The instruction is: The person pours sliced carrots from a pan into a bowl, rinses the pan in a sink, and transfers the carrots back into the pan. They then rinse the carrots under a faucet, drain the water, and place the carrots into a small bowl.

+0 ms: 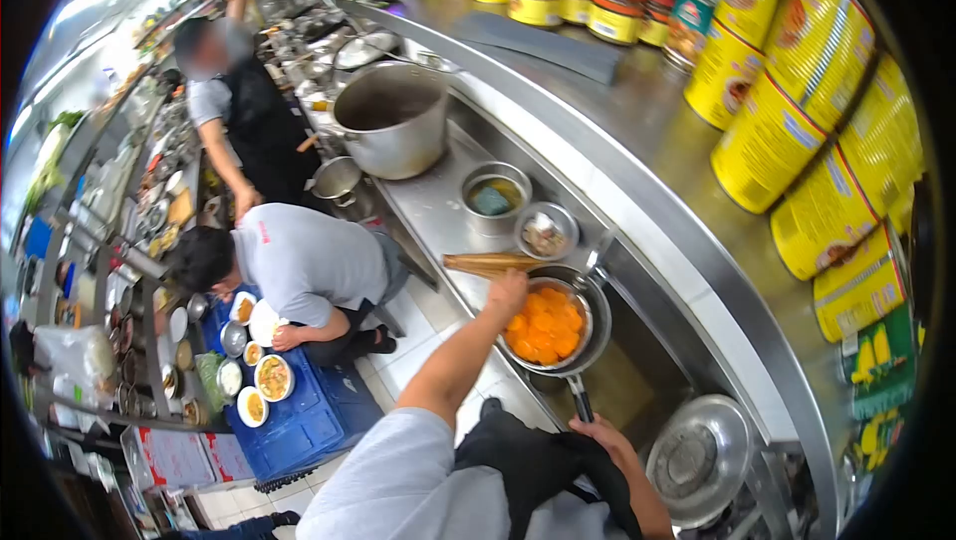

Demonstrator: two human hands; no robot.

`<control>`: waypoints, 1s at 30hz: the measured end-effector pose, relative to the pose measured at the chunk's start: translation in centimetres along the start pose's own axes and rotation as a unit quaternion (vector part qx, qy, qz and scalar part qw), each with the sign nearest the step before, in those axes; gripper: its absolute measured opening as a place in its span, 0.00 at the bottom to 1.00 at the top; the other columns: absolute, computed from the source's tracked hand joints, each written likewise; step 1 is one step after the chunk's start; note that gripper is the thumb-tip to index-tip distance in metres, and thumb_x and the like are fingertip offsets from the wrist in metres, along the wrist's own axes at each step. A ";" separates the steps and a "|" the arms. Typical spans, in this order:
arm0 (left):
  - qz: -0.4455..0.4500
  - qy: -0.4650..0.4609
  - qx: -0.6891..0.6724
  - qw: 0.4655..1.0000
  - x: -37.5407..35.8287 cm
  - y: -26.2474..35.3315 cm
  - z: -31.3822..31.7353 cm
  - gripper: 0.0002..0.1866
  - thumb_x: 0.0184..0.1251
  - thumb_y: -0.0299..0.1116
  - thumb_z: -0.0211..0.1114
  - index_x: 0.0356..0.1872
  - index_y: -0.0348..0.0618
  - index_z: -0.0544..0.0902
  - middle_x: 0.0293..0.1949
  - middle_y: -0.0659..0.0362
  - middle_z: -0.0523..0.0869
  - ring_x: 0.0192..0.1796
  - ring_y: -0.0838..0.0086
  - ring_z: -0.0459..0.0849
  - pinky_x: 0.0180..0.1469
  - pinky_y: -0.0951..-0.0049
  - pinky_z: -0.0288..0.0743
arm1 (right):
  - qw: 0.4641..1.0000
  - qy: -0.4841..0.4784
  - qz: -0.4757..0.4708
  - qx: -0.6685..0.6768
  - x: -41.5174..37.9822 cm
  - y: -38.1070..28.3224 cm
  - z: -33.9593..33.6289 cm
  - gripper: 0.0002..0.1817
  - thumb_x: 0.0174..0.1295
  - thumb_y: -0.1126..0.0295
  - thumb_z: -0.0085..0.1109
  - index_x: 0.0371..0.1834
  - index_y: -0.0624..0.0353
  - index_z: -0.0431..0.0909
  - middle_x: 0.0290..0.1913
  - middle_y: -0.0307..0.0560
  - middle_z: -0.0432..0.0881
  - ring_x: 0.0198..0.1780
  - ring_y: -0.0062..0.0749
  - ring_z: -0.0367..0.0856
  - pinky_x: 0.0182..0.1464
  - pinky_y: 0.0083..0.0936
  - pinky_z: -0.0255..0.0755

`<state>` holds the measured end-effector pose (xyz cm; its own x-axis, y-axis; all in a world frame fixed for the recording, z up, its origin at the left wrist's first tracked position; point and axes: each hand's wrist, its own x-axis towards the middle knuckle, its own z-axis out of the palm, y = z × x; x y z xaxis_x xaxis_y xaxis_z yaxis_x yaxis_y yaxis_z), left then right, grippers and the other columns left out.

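Observation:
Round orange slices that look like carrot (544, 326) fill a shiny metal bowl (600, 303), which sits in a dark-rimmed frying pan (598, 349). At the bowl's upper-left rim, my left hand (509, 289) is closed, its fingertips hidden. Just beyond that hand lie long wooden sticks (490, 261), overlapped by it in this view. My right hand (598, 432) is closed at the end of the pan's black handle (582, 401). A metal handle (599, 253) sticks out past the far rim.
A pot with a green pad (491, 200), a small bowl (546, 231) and a big stockpot (388, 120) stand along the steel counter. A metal lid (700, 460) is at right. Yellow cans (767, 147) line the shelf. One person (314, 261) bends over filled bowls; another (254, 102) stands behind.

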<state>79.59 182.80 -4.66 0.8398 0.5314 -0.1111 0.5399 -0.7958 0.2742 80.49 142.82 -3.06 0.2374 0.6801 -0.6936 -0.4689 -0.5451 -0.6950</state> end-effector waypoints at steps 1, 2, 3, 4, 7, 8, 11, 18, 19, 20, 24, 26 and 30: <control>-0.011 0.005 -0.007 1.000 0.2 0.4 0.4 0.13 0.69 0.31 0.54 0.50 0.40 0.80 0.51 0.47 0.84 0.52 0.56 0.86 0.52 0.58 0.81 | 1.000 0.015 -0.004 0.006 -0.1 0.1 0.3 0.15 0.56 0.58 0.73 0.31 0.49 0.75 0.25 0.28 0.72 0.25 0.15 0.68 0.28 0.17 0.60; 0.005 -0.006 -0.008 1.000 0.0 0.8 -0.4 0.12 0.69 0.31 0.54 0.49 0.41 0.80 0.47 0.47 0.86 0.50 0.57 0.87 0.50 0.57 0.82 | 1.000 0.008 -0.001 0.001 0.3 0.8 -0.1 0.14 0.56 0.59 0.74 0.32 0.49 0.75 0.25 0.28 0.72 0.26 0.15 0.68 0.29 0.17 0.60; 0.001 -0.026 0.001 1.000 -1.0 2.2 -2.7 0.12 0.69 0.31 0.54 0.49 0.42 0.80 0.43 0.47 0.88 0.46 0.55 0.89 0.48 0.54 0.82 | 1.000 0.001 0.001 -0.001 0.5 1.6 -0.5 0.14 0.55 0.60 0.74 0.32 0.49 0.75 0.26 0.28 0.72 0.27 0.15 0.68 0.30 0.17 0.60; 0.000 0.000 -0.042 0.999 -0.7 2.1 -1.6 0.11 0.67 0.31 0.55 0.47 0.43 0.80 0.40 0.46 0.89 0.43 0.51 0.89 0.46 0.53 0.82 | 1.000 0.021 0.009 0.014 0.0 1.9 -0.4 0.14 0.55 0.60 0.74 0.32 0.49 0.75 0.26 0.28 0.72 0.27 0.15 0.68 0.30 0.17 0.60; 0.034 -0.046 -0.041 0.998 -1.5 3.4 -2.4 0.13 0.63 0.33 0.58 0.47 0.42 0.78 0.40 0.42 0.88 0.43 0.47 0.88 0.48 0.51 0.81 | 1.000 0.005 -0.010 0.011 -0.8 3.3 -0.7 0.13 0.56 0.62 0.73 0.31 0.48 0.74 0.26 0.27 0.70 0.28 0.14 0.67 0.31 0.16 0.60; 0.042 -0.050 -0.059 0.996 -1.7 3.6 -2.1 0.14 0.62 0.33 0.58 0.48 0.41 0.78 0.39 0.41 0.87 0.43 0.46 0.87 0.48 0.50 0.81 | 1.000 0.001 -0.021 0.014 -0.9 3.9 -0.8 0.13 0.57 0.64 0.72 0.33 0.48 0.74 0.26 0.27 0.72 0.28 0.14 0.69 0.31 0.16 0.62; 0.084 -0.043 -0.105 0.990 -1.9 3.7 -0.3 0.14 0.59 0.33 0.59 0.45 0.41 0.78 0.37 0.38 0.86 0.42 0.41 0.85 0.49 0.47 0.79 | 0.998 -0.003 -0.035 0.045 -2.0 5.6 -1.2 0.12 0.59 0.67 0.71 0.34 0.49 0.73 0.27 0.28 0.74 0.29 0.13 0.71 0.32 0.16 0.65; 0.107 -0.063 -0.213 0.969 -4.4 8.2 1.9 0.11 0.58 0.34 0.60 0.39 0.38 0.77 0.36 0.35 0.85 0.42 0.37 0.83 0.48 0.44 0.77 | 0.995 0.078 -0.063 0.025 -6.2 7.1 -1.0 0.11 0.60 0.64 0.69 0.31 0.51 0.73 0.30 0.28 0.71 0.35 0.14 0.68 0.38 0.18 0.63; 0.106 -0.049 -0.233 0.965 -4.9 8.6 2.3 0.11 0.58 0.34 0.61 0.39 0.38 0.77 0.36 0.36 0.85 0.42 0.37 0.83 0.48 0.44 0.77 | 0.994 0.081 -0.061 0.028 -6.6 7.6 -1.1 0.11 0.60 0.64 0.69 0.31 0.51 0.73 0.30 0.28 0.71 0.35 0.14 0.68 0.38 0.18 0.63; 0.107 -0.051 -0.234 0.965 -5.2 8.9 2.7 0.11 0.58 0.34 0.61 0.39 0.38 0.77 0.36 0.36 0.85 0.42 0.37 0.83 0.48 0.44 0.77 | 0.992 0.115 -0.057 0.015 -6.9 8.2 -1.3 0.09 0.61 0.67 0.67 0.32 0.53 0.74 0.29 0.30 0.74 0.33 0.16 0.71 0.37 0.17 0.66; 0.085 -0.051 -0.257 0.961 -6.1 9.5 3.9 0.11 0.58 0.34 0.63 0.37 0.38 0.76 0.35 0.37 0.85 0.41 0.39 0.84 0.46 0.46 0.78 | 0.983 0.181 0.008 -0.012 -9.0 9.1 -2.1 0.08 0.61 0.68 0.66 0.33 0.56 0.76 0.27 0.34 0.76 0.29 0.19 0.75 0.33 0.19 0.68; 0.081 -0.056 -0.269 0.958 -6.5 9.8 3.9 0.11 0.58 0.34 0.63 0.36 0.38 0.75 0.34 0.37 0.85 0.41 0.39 0.84 0.45 0.47 0.78 | 0.979 0.201 0.013 -0.021 -10.1 8.0 -1.8 0.08 0.59 0.69 0.66 0.31 0.56 0.75 0.22 0.35 0.74 0.21 0.21 0.72 0.25 0.21 0.66; -0.004 -0.123 -0.372 0.920 -7.2 10.6 3.3 0.11 0.60 0.33 0.63 0.33 0.36 0.74 0.33 0.41 0.85 0.32 0.49 0.88 0.35 0.54 0.81 | 0.963 0.264 0.040 -0.044 -9.8 8.1 -1.8 0.09 0.56 0.72 0.65 0.27 0.59 0.73 0.17 0.38 0.74 0.13 0.24 0.71 0.16 0.25 0.65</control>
<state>79.43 169.59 -4.13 0.8728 0.3824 -0.3034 0.4341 -0.3238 0.8407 75.90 130.86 -2.22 0.6137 0.3037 -0.7288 -0.4350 -0.6402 -0.6331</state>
